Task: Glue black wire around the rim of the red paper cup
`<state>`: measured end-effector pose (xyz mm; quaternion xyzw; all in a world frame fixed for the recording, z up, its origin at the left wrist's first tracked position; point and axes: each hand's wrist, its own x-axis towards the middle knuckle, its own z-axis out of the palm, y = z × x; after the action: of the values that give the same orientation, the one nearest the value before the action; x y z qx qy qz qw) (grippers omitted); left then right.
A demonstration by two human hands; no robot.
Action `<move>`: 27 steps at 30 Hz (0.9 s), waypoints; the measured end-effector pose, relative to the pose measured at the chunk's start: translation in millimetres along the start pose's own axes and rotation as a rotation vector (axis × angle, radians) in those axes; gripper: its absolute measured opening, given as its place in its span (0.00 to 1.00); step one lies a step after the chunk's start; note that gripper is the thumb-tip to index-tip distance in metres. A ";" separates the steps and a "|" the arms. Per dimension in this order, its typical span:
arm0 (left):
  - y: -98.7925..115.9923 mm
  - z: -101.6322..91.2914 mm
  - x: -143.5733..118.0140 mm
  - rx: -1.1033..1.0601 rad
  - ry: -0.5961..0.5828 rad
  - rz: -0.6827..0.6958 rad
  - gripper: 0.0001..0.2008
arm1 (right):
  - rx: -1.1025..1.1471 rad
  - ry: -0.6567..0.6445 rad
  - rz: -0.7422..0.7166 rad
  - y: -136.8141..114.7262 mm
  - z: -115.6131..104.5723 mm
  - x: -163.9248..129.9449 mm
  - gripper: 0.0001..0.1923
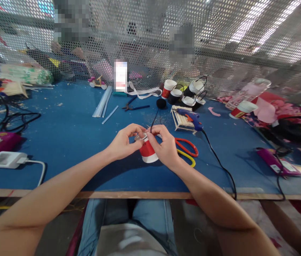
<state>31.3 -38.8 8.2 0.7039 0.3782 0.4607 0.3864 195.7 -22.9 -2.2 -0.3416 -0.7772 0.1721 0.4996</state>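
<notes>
A: ok so what's the risk with this cup thing? I see two hands bunched up over the blue table [67,117] and that's it lol

B: biggest one imo is the black cord [154,121] slipping off the rim. It runs from the fingertips up to a dark ball [161,103] toward the far edge, so a tug on that end might pull it loose. Squeezing too hard could dent the red-and-white cup [148,151] too, if it's paper like it looks.

A: and the glue gun [193,119]?

B: it's on a little wooden rack [183,122], right of centre. Its black cable [219,161] drops to the near edge close to the right forearm, so an elbow snag could drag it down. Can't tell if it's hot.

A: so where's the cup vs the hands?

B: right between them, tilted, roughly midway along the near edge and back from it a bit. Left hand [126,142] is closed on the rim from the left, right hand [166,145] grips the other side with its thumb by the cord. Hands basically meet at the top. Can't tell which fingertips actually pinch the cord.
</notes>
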 end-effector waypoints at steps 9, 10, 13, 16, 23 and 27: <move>-1.5 0.5 0.3 0.006 0.011 -0.003 0.04 | -0.006 -0.001 -0.013 -1.8 0.5 0.5 0.03; -1.9 0.5 0.3 -0.001 0.008 -0.006 0.04 | -0.003 0.001 -0.013 -2.0 0.4 0.6 0.03; -2.5 0.3 0.5 -0.028 0.000 -0.023 0.03 | 0.016 -0.004 0.012 -2.7 -0.5 1.1 0.03; -2.5 -0.6 1.2 -0.053 -0.001 -0.060 0.04 | 0.088 -0.021 0.084 -1.9 -2.3 2.2 0.04; -5.9 -3.2 2.4 -0.111 -0.006 -0.125 0.04 | 0.242 0.057 0.292 11.8 -7.1 10.7 0.10; -5.4 -4.5 2.6 -0.173 -0.020 -0.145 0.05 | 0.412 0.072 0.294 -4.2 -17.1 14.2 0.05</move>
<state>26.8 -33.4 5.6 0.6435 0.3829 0.4553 0.4817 205.7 -17.1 17.3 -0.3476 -0.6496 0.3854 0.5555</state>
